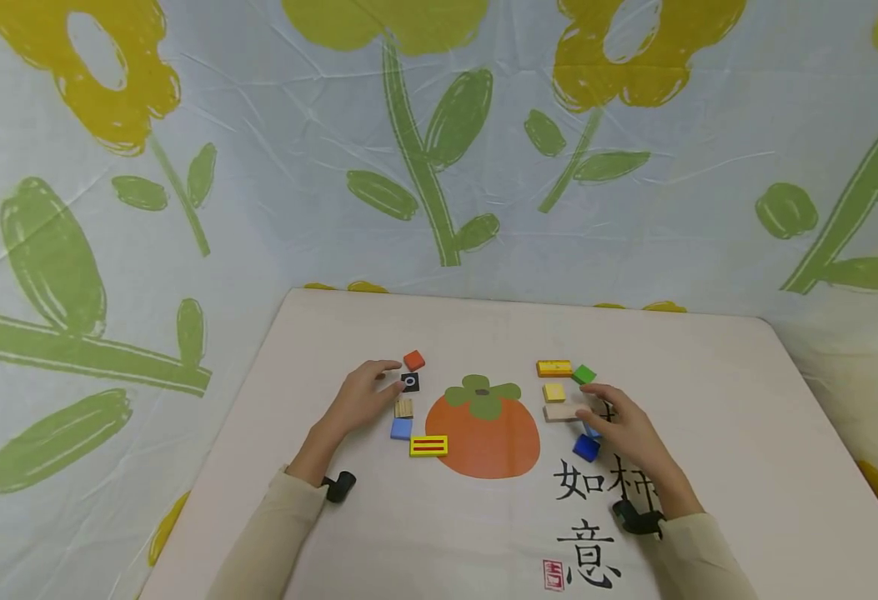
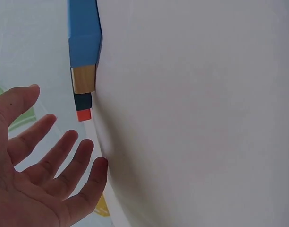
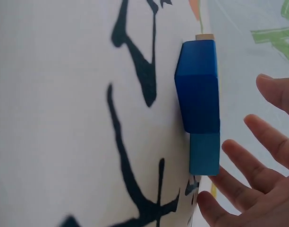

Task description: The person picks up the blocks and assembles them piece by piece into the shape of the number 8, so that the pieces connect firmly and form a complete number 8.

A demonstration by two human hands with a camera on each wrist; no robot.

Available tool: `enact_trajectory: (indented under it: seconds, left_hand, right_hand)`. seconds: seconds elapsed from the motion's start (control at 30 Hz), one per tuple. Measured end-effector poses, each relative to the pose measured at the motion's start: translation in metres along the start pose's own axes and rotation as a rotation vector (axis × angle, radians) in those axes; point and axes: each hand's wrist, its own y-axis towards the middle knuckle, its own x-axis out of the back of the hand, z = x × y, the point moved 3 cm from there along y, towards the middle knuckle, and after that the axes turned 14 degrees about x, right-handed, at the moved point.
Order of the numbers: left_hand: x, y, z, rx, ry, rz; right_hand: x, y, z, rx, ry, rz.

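My left hand (image 1: 359,398) is held with its fingers spread and grips nothing, right beside a column of small blocks. That column has a red block (image 1: 413,361), a black block with a white ring (image 1: 409,382), a wooden block (image 1: 404,408) and a light blue block (image 1: 401,429). My right hand (image 1: 622,425), also bare, overlaps the end of a pale wooden block (image 1: 559,412) in the head view. Around it lie a green block (image 1: 584,374), a yellow block (image 1: 554,392) and a dark blue block (image 1: 586,447). A lighter blue block (image 3: 204,153) is partly hidden by that hand in the head view.
A yellow block with red stripes (image 1: 428,456) lies by the left column's near end. An orange-yellow block (image 1: 554,368) is at the right group's far end. The pale tabletop (image 1: 484,533) carries a printed persimmon (image 1: 484,450) and black characters. A flowered cloth (image 1: 258,167) hangs behind.
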Motion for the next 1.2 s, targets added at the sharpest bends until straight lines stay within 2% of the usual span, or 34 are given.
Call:
enact_trajectory:
  seconds: [0.23, 0.53, 0.83, 1.2]
  left_hand:
    - [-0.004, 0.006, 0.000, -0.005, 0.026, 0.004]
    - [-0.009, 0.013, 0.000, 0.010, 0.079, 0.003]
    - [-0.012, 0.013, -0.005, -0.010, 0.119, -0.023]
    - [-0.015, 0.015, -0.004, 0.030, 0.162, -0.014]
  right_hand:
    - [-0.005, 0.002, -0.002, 0.018, -0.011, 0.019]
    - [-0.008, 0.008, 0.001, 0.144, -0.058, 0.012]
    - [-0.010, 0.009, 0.002, 0.132, -0.099, 0.002]
    - [-0.013, 0.009, -0.003, 0.112, -0.134, 0.000]
